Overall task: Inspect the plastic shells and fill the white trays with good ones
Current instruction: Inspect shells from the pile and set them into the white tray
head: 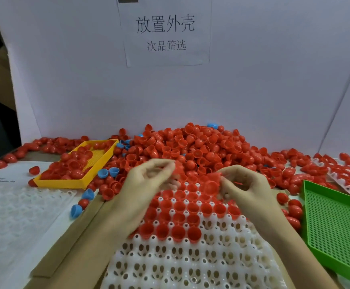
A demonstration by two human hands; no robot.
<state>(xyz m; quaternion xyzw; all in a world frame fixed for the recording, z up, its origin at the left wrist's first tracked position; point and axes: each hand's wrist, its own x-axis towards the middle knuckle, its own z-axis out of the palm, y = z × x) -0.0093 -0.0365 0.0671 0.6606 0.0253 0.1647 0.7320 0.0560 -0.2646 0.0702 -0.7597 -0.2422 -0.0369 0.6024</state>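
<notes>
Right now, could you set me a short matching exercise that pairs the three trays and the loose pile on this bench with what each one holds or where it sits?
Column one:
1. yellow tray
2. green tray
3. white tray
4. pile of red shells

Column two:
A. directly under both hands, far rows filled with red shells, near rows empty
B. heaped against the back wall
C. on the left, holding red shells
D. on the right, no shells visible inside

Pairs: 1-C, 2-D, 3-A, 4-B
</notes>
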